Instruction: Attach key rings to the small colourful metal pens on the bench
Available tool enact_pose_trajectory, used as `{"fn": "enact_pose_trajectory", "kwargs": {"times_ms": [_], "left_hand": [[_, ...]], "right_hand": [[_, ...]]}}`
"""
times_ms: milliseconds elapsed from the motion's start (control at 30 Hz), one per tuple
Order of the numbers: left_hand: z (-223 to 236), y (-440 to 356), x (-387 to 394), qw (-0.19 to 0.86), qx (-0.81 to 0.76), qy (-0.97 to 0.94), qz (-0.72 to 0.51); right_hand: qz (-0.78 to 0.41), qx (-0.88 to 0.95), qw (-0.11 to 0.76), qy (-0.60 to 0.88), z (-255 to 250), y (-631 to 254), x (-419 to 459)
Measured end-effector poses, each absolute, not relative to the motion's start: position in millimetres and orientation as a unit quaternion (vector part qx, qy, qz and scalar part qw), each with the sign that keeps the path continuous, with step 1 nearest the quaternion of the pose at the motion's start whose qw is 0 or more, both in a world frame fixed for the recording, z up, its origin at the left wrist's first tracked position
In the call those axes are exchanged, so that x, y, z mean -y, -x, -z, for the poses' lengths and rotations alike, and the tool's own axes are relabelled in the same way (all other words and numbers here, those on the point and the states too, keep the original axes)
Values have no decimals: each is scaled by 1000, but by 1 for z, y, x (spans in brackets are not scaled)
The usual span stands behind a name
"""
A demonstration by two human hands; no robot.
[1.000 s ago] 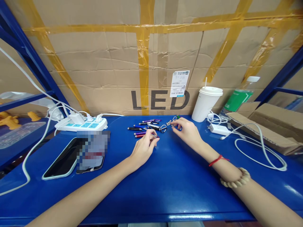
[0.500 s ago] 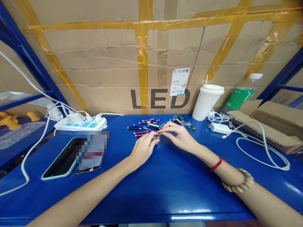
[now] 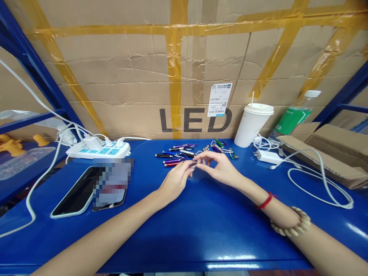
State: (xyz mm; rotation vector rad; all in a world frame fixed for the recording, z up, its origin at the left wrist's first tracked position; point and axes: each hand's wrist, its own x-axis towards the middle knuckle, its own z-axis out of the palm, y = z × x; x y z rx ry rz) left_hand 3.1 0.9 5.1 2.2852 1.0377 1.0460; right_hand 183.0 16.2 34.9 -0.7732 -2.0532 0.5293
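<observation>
My left hand point(image 3: 176, 180) and my right hand point(image 3: 219, 168) meet over the blue table point(image 3: 184, 226), their fingertips pinched together on one small keychain flashlight point(image 3: 193, 165). Just behind them lie several more small keychain flashlights point(image 3: 172, 155) in purple, blue, red and dark colours. A little heap of carabiner clips point(image 3: 221, 147) lies behind my right hand. My right wrist wears a red string and a bead bracelet.
A white power strip point(image 3: 99, 152) with plugs sits at the back left, two phones point(image 3: 86, 191) in front of it. A white lidded cup point(image 3: 252, 124), a green bottle point(image 3: 290, 119), a white charger with cable point(image 3: 287, 161) and a cardboard box point(image 3: 324, 153) stand right.
My right hand came back from the clip heap toward the left hand, and both now pinch the same small flashlight. The left hand lifted slightly.
</observation>
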Motion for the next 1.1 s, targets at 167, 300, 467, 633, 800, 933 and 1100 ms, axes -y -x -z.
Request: {"fn": "enact_pose_trajectory", "kwargs": {"times_ms": [167, 300, 467, 633, 800, 933, 1100], "left_hand": [[-6, -3, -1, 220, -368, -816, -387], [-7, -3, -1, 232, -378, -813, -378], [-6, -1, -1, 260, -366, -819, -357], [-6, -1, 1, 305, -347, -812, -358], [-7, 0, 4, 326, -340, -809, -352], [-9, 1, 5, 301, -328, -823, -353], [-7, 2, 5, 282, -333, -829, -349]], "right_hand": [[-226, 803, 449, 321, -34, -183, -18], [-250, 818, 442, 271, -34, -187, -22], [-251, 838, 423, 234, -34, -191, -26], [-253, 846, 420, 211, -33, -193, -26], [-246, 854, 412, 202, -35, -192, -24], [-249, 851, 410, 211, -36, -191, -21], [-258, 834, 427, 234, -36, -187, -17]]}}
